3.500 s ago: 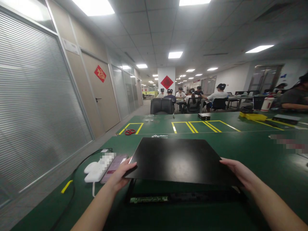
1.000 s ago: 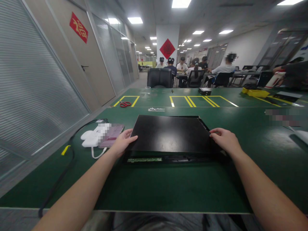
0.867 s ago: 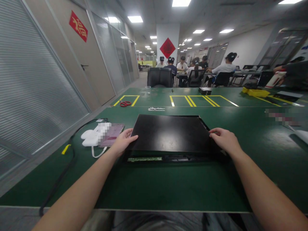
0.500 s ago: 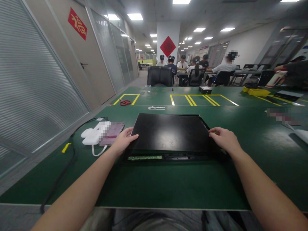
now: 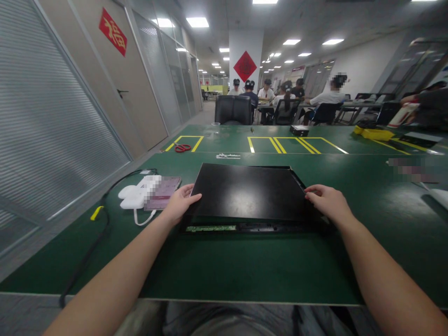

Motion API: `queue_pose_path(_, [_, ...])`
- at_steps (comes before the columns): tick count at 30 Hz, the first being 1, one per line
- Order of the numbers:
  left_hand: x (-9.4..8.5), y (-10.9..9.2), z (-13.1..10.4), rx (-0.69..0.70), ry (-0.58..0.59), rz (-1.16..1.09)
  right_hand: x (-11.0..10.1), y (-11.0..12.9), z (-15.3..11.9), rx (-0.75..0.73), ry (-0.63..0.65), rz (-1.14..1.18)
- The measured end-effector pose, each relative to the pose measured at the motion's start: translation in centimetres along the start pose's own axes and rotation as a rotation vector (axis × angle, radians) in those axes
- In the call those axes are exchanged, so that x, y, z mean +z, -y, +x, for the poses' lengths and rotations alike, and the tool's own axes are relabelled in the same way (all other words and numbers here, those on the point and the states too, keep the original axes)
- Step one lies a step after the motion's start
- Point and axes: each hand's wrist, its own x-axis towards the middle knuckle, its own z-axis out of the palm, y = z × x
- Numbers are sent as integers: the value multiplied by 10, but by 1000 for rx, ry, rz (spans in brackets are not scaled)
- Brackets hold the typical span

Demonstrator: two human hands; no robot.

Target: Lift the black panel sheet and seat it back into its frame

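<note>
A flat black display panel (image 5: 245,191) lies tilted over a black housing (image 5: 269,228), its near edge raised above the housing. A strip of green circuit board (image 5: 211,228) shows along the housing's near side. My left hand (image 5: 182,200) grips the panel's left edge, thumb on top and fingers underneath. At the right edge, my right hand (image 5: 324,200) pinches the panel between thumb and fingertips. The panel hides most of the housing's inside.
Left of the panel are a phone (image 5: 164,192), a white charger (image 5: 133,199) with a cable, and a black cord (image 5: 105,224). Beyond lie red-handled scissors (image 5: 182,148), small white pieces (image 5: 228,156) and a black box (image 5: 299,130). People sit at tables behind.
Almost nothing differs. Both hands keep their hold on the panel, and the view has shifted very slightly.
</note>
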Motion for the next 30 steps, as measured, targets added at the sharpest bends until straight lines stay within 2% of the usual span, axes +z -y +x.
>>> queue_pose_path(8, [6, 1, -2, 26, -77, 6, 0, 3, -2, 14, -20, -17])
queue_pose_path(13, [8, -2, -4, 28, -92, 31, 4, -2, 0, 5, 32, 179])
queue_pose_path(15, [8, -3, -5, 28, -89, 42, 3, -5, 1, 26, 45, 239])
queue_pose_path(19, [7, -4, -6, 18, -63, 36, 0, -11, 4, 71, 18, 182])
queue_pose_path(26, [4, 3, 0, 35, -58, 34, 14, -29, 18, 23, 78, 173])
queue_pose_path(30, [0, 7, 4, 39, -27, 15, 18, -32, 20, -1, 77, 176])
